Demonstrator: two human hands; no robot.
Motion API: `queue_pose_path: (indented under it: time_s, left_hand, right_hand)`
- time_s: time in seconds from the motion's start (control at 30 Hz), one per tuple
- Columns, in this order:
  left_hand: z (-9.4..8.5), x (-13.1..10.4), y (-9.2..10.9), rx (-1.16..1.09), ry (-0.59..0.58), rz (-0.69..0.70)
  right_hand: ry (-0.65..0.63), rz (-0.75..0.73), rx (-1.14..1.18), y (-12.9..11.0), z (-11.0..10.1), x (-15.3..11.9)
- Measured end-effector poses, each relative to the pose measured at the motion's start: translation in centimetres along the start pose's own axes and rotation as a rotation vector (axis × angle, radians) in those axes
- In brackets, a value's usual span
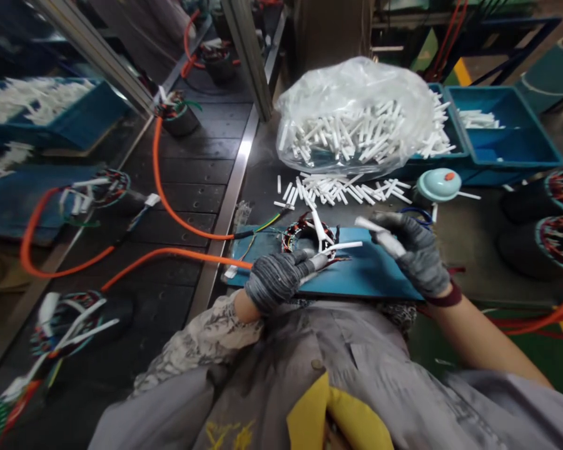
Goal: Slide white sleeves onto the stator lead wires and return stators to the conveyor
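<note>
A wound motor stator with a ring of copper and coloured wires sits on the blue board in front of me. White sleeves stick up and out from its right side. My left hand, in a grey knit glove, lies at the stator's near edge, with finger and thumb closed around the base of a sleeved lead. To the right, above the board, my gloved right hand pinches a short white sleeve, apart from the stator. An orange cable runs in from the left to the board.
Loose white sleeves lie behind the board, before a clear plastic bag full of them. A light-blue lidded pot and blue bins stand right. More stators are at right and on the conveyor at left.
</note>
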State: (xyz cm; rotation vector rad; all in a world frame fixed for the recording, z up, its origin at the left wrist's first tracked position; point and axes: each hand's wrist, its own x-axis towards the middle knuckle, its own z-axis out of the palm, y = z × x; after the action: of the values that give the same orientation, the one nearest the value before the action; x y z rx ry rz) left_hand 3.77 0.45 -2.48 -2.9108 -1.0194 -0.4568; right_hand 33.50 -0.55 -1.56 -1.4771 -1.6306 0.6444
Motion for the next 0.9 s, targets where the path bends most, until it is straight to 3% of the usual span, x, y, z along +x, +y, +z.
queue_pose_path:
  time_s: [0.1, 0.23, 0.37, 0.53, 0.63, 0.73, 0.9]
  left_hand:
    - [-0.2, 0.0, 0.0, 0.005, -0.003, 0.004]
    - [-0.5, 0.2, 0.2, 0.005, 0.028, 0.003]
    - [-0.4, 0.2, 0.3, 0.022, 0.068, 0.017]
    - [-0.1, -0.1, 0.3, 0.017, -0.007, -0.01]
    - [0.2, -0.3, 0.3, 0.035, 0.031, -0.003]
    - [0.5, -0.4, 0.5, 0.032, 0.115, -0.011]
    - [1.1, -0.4, 0.8, 0.007, 0.157, -0.048]
  right_hand:
    - [-0.028, 0.013, 0.086, -1.2, -0.8, -2.6]
    - [-0.03, 0.1, 0.098, -0.8, -0.2, -3.7]
    - [-0.116, 0.132, 0.141, -0.3, 0.2, -3.3]
    - [-0.245, 0.04, 0.217, 0.0, 0.0, -2.4]
    - [-0.332, 0.003, 0.24, -0.2, 0.0, -1.7]
    - [-0.338, -0.09, 0.217, -1.1, 0.3, -1.1]
    - [-0.42, -0.139, 0.241, -3.5, 0.8, -0.8]
